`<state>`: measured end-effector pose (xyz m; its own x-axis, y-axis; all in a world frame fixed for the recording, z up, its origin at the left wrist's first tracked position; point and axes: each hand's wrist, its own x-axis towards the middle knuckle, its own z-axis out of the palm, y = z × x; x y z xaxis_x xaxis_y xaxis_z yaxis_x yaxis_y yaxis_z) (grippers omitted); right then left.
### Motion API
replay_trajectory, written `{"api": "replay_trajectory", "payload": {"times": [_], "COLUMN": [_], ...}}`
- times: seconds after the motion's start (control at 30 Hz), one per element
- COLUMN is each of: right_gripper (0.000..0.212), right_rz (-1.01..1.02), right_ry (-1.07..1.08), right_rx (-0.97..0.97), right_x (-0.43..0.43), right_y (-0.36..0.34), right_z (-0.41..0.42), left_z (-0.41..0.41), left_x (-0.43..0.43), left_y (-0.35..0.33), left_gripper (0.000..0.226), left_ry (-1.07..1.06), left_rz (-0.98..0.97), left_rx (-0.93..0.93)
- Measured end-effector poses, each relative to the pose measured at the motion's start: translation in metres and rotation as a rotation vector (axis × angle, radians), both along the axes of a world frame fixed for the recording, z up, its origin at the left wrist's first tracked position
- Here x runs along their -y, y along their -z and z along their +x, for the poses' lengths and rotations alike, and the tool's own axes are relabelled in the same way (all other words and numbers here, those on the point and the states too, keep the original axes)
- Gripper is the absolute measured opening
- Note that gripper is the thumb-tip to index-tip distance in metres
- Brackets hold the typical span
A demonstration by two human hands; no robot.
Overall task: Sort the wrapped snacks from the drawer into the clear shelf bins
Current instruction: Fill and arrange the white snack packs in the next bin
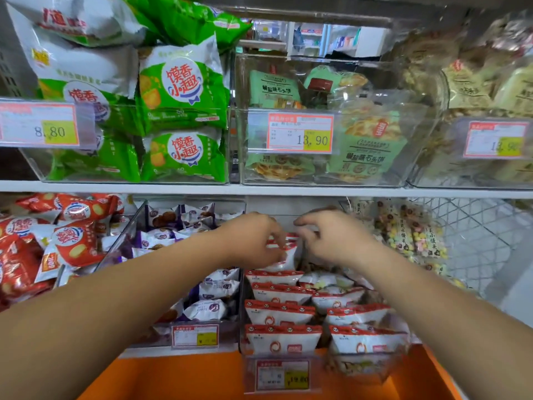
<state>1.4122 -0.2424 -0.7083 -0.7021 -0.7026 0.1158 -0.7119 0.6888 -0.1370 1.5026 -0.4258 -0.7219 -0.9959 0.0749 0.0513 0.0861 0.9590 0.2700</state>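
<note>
White shop shelf [173, 186] overhead, clear plastic bin [242, 327] below. Over the bin's back, one red-and-white wrapped snack packet [287, 254], gripped by curled fingers of left hand [253, 241]. Right hand [331, 238] fingers bent at its top edge, grip unclear. About seven matching packets [279, 313] in two rows.

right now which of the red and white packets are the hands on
The rearmost packet, standing at the back. The left hand grips it, the right hand is at its top; the other packets lie untouched in front.
</note>
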Motion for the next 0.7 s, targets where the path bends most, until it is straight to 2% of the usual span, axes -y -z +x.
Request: {"api": "replay_trajectory", "payload": {"times": [0.03,0.1,0.17,0.23,0.33,0.4,0.5,0.6,0.63,0.7], "right_gripper": [0.040,0.057,0.074,0.080,0.072,0.058,0.042,0.025,0.023,0.026], "right_rz": [0.028,0.119,0.178,0.158,0.069,-0.020,-0.233,-0.403,-0.398,-0.392], "right_ry": [0.036,0.095,0.095,0.098,0.154,0.180,0.217,0.227,0.230,0.238], "right_rx": [-0.015,0.043,0.131,0.179,0.156,0.144,0.103,0.155,0.146,0.126], "right_x": [-0.014,-0.039,-0.057,-0.071,-0.079,-0.082,-0.083,-0.076,-0.073,-0.069], "right_y": [-0.005,-0.010,-0.010,-0.004,0.004,0.007,0.004,0.000,0.002,0.007], "right_z": [-0.002,-0.001,0.005,0.007,0.003,0.001,0.005,0.013,0.015,0.016], "left_z": [0.006,0.017,0.022,0.024,0.025,0.024,0.021,0.017,0.015,0.011], "left_x": [-0.006,-0.018,-0.023,-0.024,-0.031,-0.033,-0.025,-0.021,-0.022,-0.024], "left_y": [0.001,0.007,0.018,0.020,0.018,0.018,0.011,0.001,-0.001,-0.004], "left_gripper": [0.023,0.024,0.021,0.019,0.021,0.022,0.015,0.012,0.011,0.013], "left_ry": [0.071,0.184,0.197,0.173,0.170,0.172,0.157,0.039,0.006,-0.037], "left_rz": [0.045,0.013,-0.084,-0.141,-0.262,-0.277,-0.119,0.111,0.131,0.039], "left_rx": [0.022,0.126,0.163,0.177,0.202,0.226,0.223,0.094,0.037,-0.029]}}
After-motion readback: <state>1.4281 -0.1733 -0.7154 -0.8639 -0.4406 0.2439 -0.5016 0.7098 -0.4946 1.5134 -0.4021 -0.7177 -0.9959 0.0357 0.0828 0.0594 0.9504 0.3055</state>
